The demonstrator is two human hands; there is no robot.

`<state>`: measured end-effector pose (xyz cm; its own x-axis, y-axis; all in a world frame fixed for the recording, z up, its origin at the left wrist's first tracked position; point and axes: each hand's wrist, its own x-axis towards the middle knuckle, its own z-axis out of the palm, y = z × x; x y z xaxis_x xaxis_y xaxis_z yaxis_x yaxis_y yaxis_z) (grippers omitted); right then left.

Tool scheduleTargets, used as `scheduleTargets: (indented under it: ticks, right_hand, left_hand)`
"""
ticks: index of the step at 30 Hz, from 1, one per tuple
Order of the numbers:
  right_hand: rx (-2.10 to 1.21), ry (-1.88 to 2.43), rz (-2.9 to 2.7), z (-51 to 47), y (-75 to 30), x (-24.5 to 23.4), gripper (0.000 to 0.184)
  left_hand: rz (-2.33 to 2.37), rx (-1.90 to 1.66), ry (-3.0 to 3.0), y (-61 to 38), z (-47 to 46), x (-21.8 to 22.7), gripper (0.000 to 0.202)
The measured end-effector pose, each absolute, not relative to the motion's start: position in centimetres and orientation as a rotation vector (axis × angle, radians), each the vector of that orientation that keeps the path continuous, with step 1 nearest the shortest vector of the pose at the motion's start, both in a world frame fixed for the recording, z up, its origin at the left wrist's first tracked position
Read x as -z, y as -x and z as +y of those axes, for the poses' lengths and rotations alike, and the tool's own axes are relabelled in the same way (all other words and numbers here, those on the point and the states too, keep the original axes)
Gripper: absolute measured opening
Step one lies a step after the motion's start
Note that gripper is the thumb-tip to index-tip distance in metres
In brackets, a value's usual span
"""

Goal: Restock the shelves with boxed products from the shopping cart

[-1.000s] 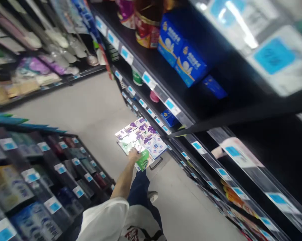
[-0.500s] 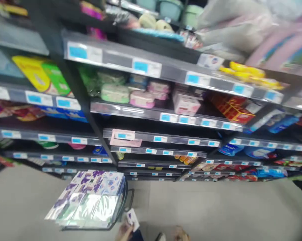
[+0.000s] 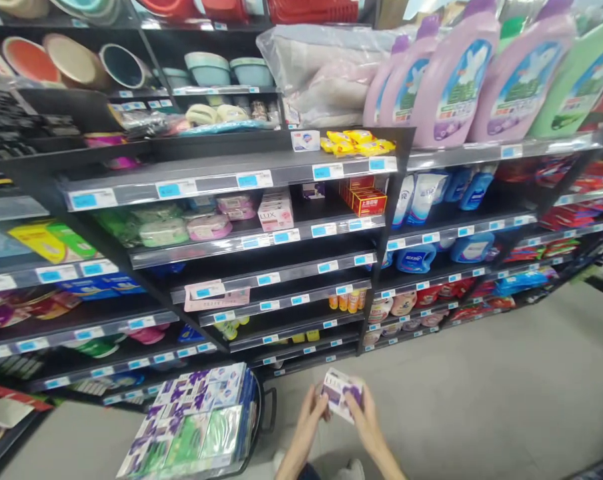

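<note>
A white and purple soap box [image 3: 338,395] marked LUX is held between my two hands, low in the view. My left hand [image 3: 311,408] grips its left side. From the right, my right hand [image 3: 360,410] closes on it with the thumb across its front. To the left of my hands stands a cart or basket loaded with purple-white soap boxes [image 3: 181,393] and green plastic-wrapped packs [image 3: 184,440]; its black handle [image 3: 269,410] is nearest my left hand.
Shelves ahead bear pink LUX boxes [image 3: 276,209], red boxes [image 3: 364,199] and one dark purple box [image 3: 313,191]. On the top shelf are a white soap box [image 3: 305,141], yellow packets [image 3: 356,142] and large purple detergent bottles [image 3: 454,80]. Grey floor [image 3: 431,400] lies below.
The soap box was in my left hand alone; now both hands hold it, raised and further right. My view has turned rightward, bringing the detergent bottles fully into sight.
</note>
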<state>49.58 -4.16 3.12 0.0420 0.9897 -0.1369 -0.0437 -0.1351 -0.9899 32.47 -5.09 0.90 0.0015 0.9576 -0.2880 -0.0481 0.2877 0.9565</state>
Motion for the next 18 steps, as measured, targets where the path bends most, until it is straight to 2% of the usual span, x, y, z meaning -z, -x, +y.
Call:
scheduleTargets:
  ticks: [5,12,18]
  right_hand:
    - [-1.298,1.284,-0.824,-3.4,-50.4,-5.4,0.057]
    - [-1.380,1.231,-0.780,-3.2,-49.8,-4.8,0.054]
    - [-1.854,0.984,-0.375,-2.6,-49.2,-4.9,0.042]
  left_hand:
    - [1.258,-1.182,-1.016,-34.6,-6.1,-5.2,0.053]
    - [1.296,-1.240,-0.902,-35.0,-7.0,-5.2,0.052]
    - [1.457,-1.225,-1.289,-36.6,-8.6,-5.9,0.034]
